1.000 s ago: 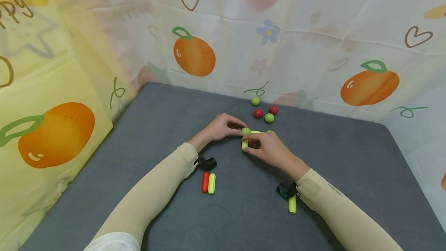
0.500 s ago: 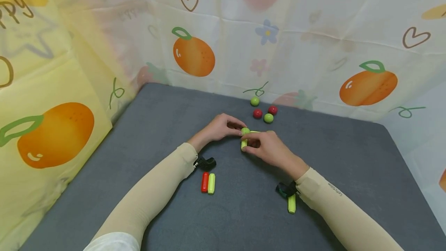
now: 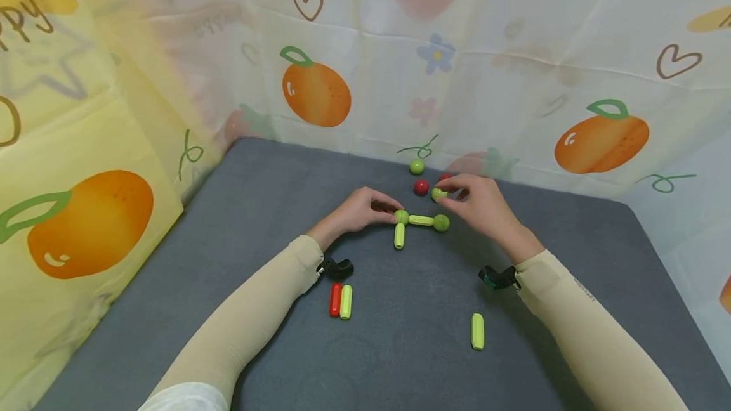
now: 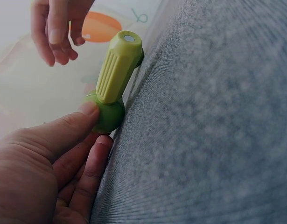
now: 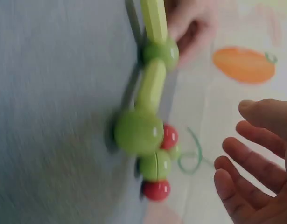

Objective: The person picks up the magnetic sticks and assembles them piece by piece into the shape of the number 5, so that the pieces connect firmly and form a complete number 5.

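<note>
My left hand [image 3: 365, 209] pinches a green ball [image 3: 402, 217] between thumb and fingers. From that ball one yellow-green stick [image 3: 421, 221] runs right to a second green ball [image 3: 441, 223]. Another yellow-green stick [image 3: 400, 237] joins the held ball and points toward me; the left wrist view shows a silver disc in the free end of this stick [image 4: 117, 67]. My right hand [image 3: 480, 205] is over the far ball group, its fingertips overlapping a loose green ball [image 3: 438, 195] in the head view. In the right wrist view this hand [image 5: 262, 161] has spread fingers and holds nothing.
A green ball [image 3: 417, 167] and a red ball [image 3: 421, 188] lie near the back edge, with another red ball [image 3: 445, 177] partly hidden. Nearer me, a red stick [image 3: 335, 300] lies beside a yellow-green stick [image 3: 346, 302]. A further yellow-green stick [image 3: 477, 332] lies to the right.
My right hand has let go of the near stick and moved up and right toward the loose balls, uncovering the joined sticks. My left hand stays on its ball.
</note>
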{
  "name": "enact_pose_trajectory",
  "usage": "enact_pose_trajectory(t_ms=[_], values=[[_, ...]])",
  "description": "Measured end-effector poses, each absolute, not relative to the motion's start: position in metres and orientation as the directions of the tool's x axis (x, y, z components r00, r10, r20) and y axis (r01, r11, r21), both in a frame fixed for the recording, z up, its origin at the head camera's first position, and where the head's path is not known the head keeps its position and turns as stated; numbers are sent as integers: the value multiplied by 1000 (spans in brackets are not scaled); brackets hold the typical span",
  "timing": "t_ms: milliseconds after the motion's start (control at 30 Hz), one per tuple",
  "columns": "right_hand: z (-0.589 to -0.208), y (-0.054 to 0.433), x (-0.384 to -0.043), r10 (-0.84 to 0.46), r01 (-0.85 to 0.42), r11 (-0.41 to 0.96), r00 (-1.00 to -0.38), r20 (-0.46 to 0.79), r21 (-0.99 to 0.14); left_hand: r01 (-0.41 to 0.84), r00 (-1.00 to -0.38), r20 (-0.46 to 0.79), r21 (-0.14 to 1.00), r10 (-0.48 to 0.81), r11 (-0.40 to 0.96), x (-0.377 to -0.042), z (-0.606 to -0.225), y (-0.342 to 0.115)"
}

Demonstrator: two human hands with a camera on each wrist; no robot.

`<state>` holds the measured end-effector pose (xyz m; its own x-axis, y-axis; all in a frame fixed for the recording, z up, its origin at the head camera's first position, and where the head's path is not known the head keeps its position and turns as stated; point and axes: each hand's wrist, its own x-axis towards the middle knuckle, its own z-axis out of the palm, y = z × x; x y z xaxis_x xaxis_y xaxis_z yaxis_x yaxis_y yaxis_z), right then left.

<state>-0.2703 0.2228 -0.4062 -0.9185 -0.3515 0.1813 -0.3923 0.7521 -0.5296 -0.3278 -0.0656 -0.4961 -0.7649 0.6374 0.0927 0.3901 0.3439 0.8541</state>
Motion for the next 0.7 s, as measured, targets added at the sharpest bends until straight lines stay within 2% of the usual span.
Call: enact_pose_trajectory(t_ms=[400,700], values=[[-423,255,-311,-362,-412,743,-910,201,-527,396,-757,102,858,646,328,-327,-500,-66],[-438,248,-323,-380,-389,779,-917,123,-492,391,-761,96,857,642,336,-329,-498,-67]])
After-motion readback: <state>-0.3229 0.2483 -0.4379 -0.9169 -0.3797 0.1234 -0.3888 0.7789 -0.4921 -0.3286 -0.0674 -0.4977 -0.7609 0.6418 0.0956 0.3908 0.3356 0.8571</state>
